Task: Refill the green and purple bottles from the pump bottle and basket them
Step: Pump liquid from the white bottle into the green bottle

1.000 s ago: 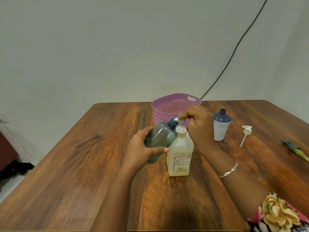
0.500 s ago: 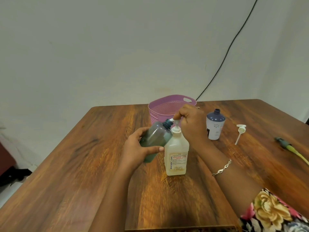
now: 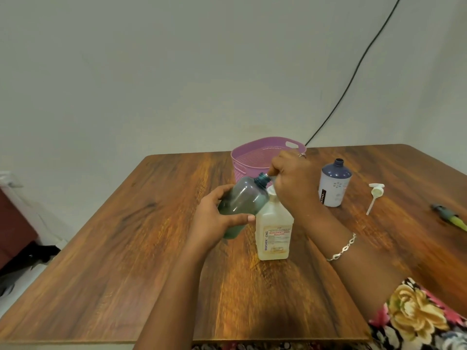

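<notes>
I see the green bottle (image 3: 240,205) uncapped and tilted, lifted off the table, its neck just beside the nozzle of the cream pump bottle (image 3: 274,233), which stands upright mid-table. The purple bottle (image 3: 333,188) stands open toward the far right corner. The pink basket (image 3: 252,155) sits at the far edge.

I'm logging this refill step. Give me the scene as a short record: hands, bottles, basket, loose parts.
left hand: grips the green bottle, tilted, open mouth at the pump spout
right hand: curled over the pump bottle head
pump bottle: upright on the table
purple bottle: upright, uncapped, untouched
basket: behind the hands, no bottle visible inside
loose parts: white pump cap lying beside the purple bottle; green pump part at the table's right edge
</notes>
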`<state>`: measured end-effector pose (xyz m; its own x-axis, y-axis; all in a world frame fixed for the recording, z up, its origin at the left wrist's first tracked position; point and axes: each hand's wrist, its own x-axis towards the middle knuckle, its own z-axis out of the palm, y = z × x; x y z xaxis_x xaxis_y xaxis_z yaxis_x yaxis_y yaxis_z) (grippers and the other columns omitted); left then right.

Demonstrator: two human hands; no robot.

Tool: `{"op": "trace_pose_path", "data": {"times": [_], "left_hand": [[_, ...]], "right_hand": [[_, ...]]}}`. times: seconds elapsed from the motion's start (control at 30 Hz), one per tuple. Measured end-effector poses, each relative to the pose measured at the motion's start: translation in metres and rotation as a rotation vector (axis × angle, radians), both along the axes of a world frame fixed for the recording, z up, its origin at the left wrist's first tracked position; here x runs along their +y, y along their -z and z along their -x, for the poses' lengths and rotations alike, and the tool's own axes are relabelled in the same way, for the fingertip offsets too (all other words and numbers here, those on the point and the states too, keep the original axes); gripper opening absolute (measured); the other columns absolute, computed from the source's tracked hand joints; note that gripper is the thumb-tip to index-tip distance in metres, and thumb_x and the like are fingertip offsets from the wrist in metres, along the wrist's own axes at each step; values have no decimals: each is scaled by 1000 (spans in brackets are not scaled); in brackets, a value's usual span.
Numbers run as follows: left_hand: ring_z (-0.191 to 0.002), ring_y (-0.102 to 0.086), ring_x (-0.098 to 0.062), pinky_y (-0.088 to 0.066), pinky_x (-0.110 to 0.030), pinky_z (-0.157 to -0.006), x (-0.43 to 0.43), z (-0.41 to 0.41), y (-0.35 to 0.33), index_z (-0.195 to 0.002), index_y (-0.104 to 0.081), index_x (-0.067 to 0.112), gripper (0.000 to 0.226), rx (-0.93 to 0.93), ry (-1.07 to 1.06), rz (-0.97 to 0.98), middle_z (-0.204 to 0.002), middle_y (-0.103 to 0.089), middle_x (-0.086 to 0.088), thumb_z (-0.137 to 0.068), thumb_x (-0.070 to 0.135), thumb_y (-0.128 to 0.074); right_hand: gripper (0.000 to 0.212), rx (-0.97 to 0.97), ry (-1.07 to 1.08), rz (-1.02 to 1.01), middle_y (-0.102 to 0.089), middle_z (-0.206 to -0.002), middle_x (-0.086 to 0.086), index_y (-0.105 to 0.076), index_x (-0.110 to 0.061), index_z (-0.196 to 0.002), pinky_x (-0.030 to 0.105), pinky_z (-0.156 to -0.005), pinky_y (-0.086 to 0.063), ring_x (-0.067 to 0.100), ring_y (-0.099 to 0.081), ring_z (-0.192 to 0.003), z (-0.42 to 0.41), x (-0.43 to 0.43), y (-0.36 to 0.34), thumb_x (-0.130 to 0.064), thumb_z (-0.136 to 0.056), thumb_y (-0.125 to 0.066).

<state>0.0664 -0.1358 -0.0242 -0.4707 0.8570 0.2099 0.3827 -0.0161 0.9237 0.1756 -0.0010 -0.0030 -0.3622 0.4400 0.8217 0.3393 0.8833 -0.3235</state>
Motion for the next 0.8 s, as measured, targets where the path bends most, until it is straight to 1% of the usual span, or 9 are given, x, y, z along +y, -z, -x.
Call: {"op": "trace_pose_path", "data": {"times": [0.07, 0.17, 0.27, 0.33, 0.43, 0.5, 0.6, 0.73, 0.8], "left_hand": [[-99, -53, -4, -50, -29, -83, -1, 0, 0, -124, -53, 19, 69, -5, 2, -5, -109, -56, 11, -62, 12, -82], [-98, -54, -4, -49, -25, -81, -3, 0, 2, -125, -53, 18, 69, 0, 13, 1, -108, -56, 12, -63, 11, -82], [-99, -54, -4, -49, -26, -82, -4, 1, 1, -126, -52, 18, 69, -15, 22, 5, -108, -56, 12, -64, 11, -81], [-99, -54, -5, -49, -27, -82, -4, 2, -2, -125, -52, 19, 68, -23, 34, 1, -108, -56, 13, -64, 11, -80], [-97, -54, -3, -48, -23, -78, -4, 3, -2, -121, -53, 23, 64, -28, 38, -18, -106, -56, 14, -63, 11, -80], [-94, -55, 0, -47, -18, -74, -3, 3, -1, -116, -54, 26, 62, -31, 44, -22, -104, -56, 16, -63, 9, -80], [-92, -55, 1, -47, -17, -73, -3, 2, 2, -115, -54, 27, 61, -33, 53, -14, -104, -57, 16, -63, 9, -80], [-93, -56, 3, -48, -13, -69, -4, 4, 1, -115, -54, 30, 63, -50, 71, -21, -107, -58, 15, -59, 20, -82], [-92, -57, 4, -49, -13, -69, -4, 7, 0, -115, -55, 32, 71, -40, 82, -23, -107, -59, 15, -52, 31, -87]], "right_hand": [[16, 18, 2, -13, -49, -55, 7, -54, -1, -53, 19, -49, -22, 16, -40, -57, 1, 0, 9, 14, -56, -50], [16, 69, -43, 10, -52, -57, 9, -56, 0, -55, 24, -53, -30, 22, -46, -58, -2, 0, 20, 13, -58, -46], [18, 113, -76, 42, -55, -58, 10, -60, 1, -56, 21, -54, -32, 20, -47, -59, -2, 1, 10, 10, -61, -44], [19, 70, -78, 54, -56, -57, 9, -61, 0, -56, 16, -53, -29, 16, -45, -58, -1, 5, 0, 10, -60, -45], [18, 51, -42, 29, -54, -56, 8, -58, -1, -54, 21, -49, -30, 18, -45, -57, 1, 4, 3, 13, -58, -47], [19, 95, -35, 8, -53, -57, 9, -57, 0, -55, 28, -50, -34, 22, -46, -58, 1, 1, 15, 7, -62, -41], [27, 124, -81, 15, -54, -58, 10, -58, 1, -56, 31, -51, -39, 26, -49, -59, -3, 0, 20, -8, -65, -34], [34, 168, -114, 115, -59, -60, 8, -64, 1, -60, 20, -54, -36, 15, -49, -61, -7, -2, 5, -16, -69, -36], [29, 149, -81, 127, -60, -59, 7, -65, -1, -59, 22, -55, -38, 14, -49, -58, -5, 0, -2, -7, -68, -39]]}}
